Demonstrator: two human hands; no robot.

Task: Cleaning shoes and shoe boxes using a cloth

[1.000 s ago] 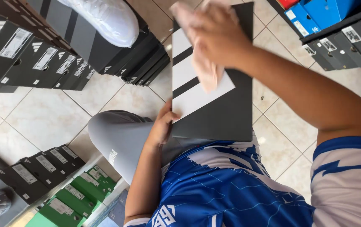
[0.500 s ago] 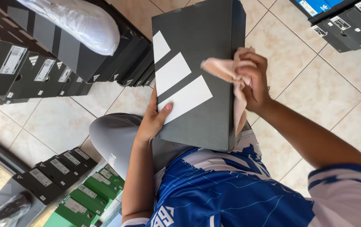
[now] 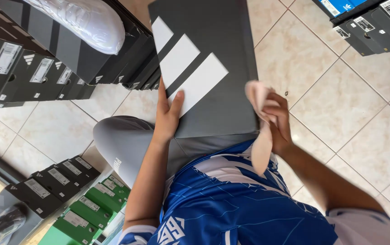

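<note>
Dark shoebox (image 3: 222, 59) lengthwise away on lap, left hand (image 3: 167, 115) flat on lid, right hand (image 3: 279, 120) gripping pink cloth (image 3: 261, 131)

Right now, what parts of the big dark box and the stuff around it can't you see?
All in the head view:
- The dark box: its far end is cut off by the top edge; its inside is hidden by the lid.
- The pink cloth: partly hidden inside the right hand.
- The left hand: its palm lies flat on the box, unseen.
- The white shoe: cut off by the top edge.
</note>
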